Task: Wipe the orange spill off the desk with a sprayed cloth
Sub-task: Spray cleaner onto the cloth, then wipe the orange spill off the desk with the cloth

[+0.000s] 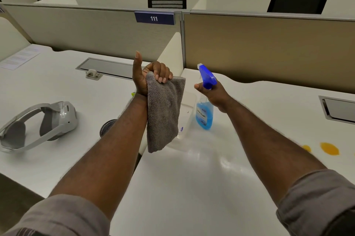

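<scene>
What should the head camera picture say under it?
Left hand holds up a grey cloth; right hand aims the spray bottle.

A grey terry cloth [163,112] hangs folded and limp above the white desk [192,187], its top edge bunched and pinched, its lower end free near the middle of the scene. Just to its right a spray bottle [204,112] is upright, with a blue trigger head, nozzle turned left toward the cloth, and a clear body part full of blue liquid. The orange spill [328,148] lies in two blots on the desk at the far right edge, well apart from both
</scene>
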The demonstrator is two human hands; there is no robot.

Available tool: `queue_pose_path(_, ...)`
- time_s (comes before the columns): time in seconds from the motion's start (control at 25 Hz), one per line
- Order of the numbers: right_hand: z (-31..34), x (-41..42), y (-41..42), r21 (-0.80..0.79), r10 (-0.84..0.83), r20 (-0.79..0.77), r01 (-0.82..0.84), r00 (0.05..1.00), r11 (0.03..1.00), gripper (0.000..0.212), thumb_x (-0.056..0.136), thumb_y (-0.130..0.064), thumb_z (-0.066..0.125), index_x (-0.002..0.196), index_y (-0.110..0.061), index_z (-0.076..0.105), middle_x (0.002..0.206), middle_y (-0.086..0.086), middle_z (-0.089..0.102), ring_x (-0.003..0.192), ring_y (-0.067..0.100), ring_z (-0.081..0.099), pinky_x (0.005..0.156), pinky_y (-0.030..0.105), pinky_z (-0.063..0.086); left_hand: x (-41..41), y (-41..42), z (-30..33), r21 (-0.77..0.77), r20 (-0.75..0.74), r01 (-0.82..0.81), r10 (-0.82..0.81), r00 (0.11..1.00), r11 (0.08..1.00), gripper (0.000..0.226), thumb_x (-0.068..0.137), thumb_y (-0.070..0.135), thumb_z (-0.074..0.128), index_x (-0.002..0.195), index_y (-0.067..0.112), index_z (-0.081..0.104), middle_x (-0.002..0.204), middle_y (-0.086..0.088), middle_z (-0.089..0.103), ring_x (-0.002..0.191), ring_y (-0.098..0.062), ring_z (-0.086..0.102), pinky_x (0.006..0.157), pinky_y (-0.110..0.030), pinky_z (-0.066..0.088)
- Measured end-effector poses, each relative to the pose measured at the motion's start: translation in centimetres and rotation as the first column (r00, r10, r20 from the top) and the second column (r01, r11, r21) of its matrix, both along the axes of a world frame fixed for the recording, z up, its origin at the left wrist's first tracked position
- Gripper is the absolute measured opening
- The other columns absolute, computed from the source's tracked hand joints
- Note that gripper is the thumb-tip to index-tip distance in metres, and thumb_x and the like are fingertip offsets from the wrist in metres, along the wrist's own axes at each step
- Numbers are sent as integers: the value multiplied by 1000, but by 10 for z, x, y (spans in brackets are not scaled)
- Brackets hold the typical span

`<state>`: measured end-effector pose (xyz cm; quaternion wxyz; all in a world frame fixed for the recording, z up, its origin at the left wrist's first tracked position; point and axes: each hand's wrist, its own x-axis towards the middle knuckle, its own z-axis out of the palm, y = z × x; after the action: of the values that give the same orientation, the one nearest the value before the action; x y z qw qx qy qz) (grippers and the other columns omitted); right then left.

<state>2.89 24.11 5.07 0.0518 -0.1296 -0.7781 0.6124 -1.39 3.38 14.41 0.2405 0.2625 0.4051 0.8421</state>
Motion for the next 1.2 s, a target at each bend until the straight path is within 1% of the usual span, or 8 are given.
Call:
queue_pose_path(0.24, 9, 29, -1, 90, -78, 38, 74, 996, 993, 92, 82, -35, 75, 152, -21, 15, 157, 8, 29, 140, 26, 34, 108, 44, 39, 14, 5, 10, 19, 4, 15, -15, 1000, 1000, 78, 85, 61, 10, 36, 11, 46, 38, -2, 42, 42, -16, 39, 61, -33, 34)
queue_pose_path(0.32, 14, 54, -7, 119, -319, -190, 344, 929, 931, 86, 74, -27, 80, 144, -18, 30, 143, 9, 42, 124, 22, 46, 99, 37, 45, 24, 9, 14, 39, 2, 20, -20, 1000, 999, 75, 80, 63, 15, 36, 11, 46, 38, -2, 42, 42, -16, 38, 61, -33, 33)
queue_pose_path(0.44, 19, 93, -21, -66, -549, -450, 587, 705, 807, 34, 69, -15, 66, 98, -15, 48, 85, -3, 47, 69, 8, 43, 61, 27, 43, 43, 20, 18, 62, -3, 59, -59, 998, 996, 73, 78, 65, 16, 36, 12, 46, 38, -1, 42, 43, -16, 37, 61, -34, 31)
queue_pose_path(0.52, 21, 117, -28, -245, -495, -331, 433, 804, 867, 9, 84, -18, 60, 88, -16, 52, 76, -3, 52, 64, 8, 46, 61, 27, 44, 63, 34, 21, 96, -6, 100, -100, 995, 990, 72, 77, 67, 21, 37, 12, 47, 39, -1, 42, 43, -15, 37, 61, -34, 32)
queue_pose_path(0.6, 23, 138, -26, -475, -215, -99, 144, 971, 868, 34, 95, -46, 49, 101, -15, 62, 95, 4, 65, 82, 17, 61, 72, 30, 50, 86, 53, 25, 139, -16, 151, -151, 988, 979, 68, 73, 70, 43, 38, 11, 46, 40, -1, 42, 44, -16, 38, 62, -34, 32)
queue_pose_path(0.76, 10, 189, -3, -837, 236, -18, -144, 971, 528, 91, 73, -84, 40, 129, -16, 62, 136, 10, 59, 125, 29, 57, 101, 50, 44, 126, 97, 32, 232, -23, 254, -256, 966, 939, 66, 66, 66, 64, 40, 9, 45, 41, -3, 41, 45, -17, 39, 63, -35, 32)
queue_pose_path(1.04, 1, 272, 52, -871, 32, -9, -24, 999, 491, 56, 83, -61, 57, 125, -24, 66, 132, 4, 64, 122, 23, 59, 92, 41, 53, 191, 168, 15, 286, 141, 225, -273, 952, 931, 72, 73, 73, 28, 38, 11, 44, 39, -1, 42, 44, -16, 40, 65, -33, 34)
queue_pose_path(1.2, 5, 321, 91, -860, -113, -28, 34, 993, 510, 59, 85, -57, 56, 128, -17, 62, 133, 9, 63, 123, 26, 59, 97, 45, 51, 208, 195, -23, -28, 242, 3, 4, 970, 1000, 75, 92, 66, 26, 75, 7, 67, 75, -10, 68, 77, -24, 62, 84, -37, 47)
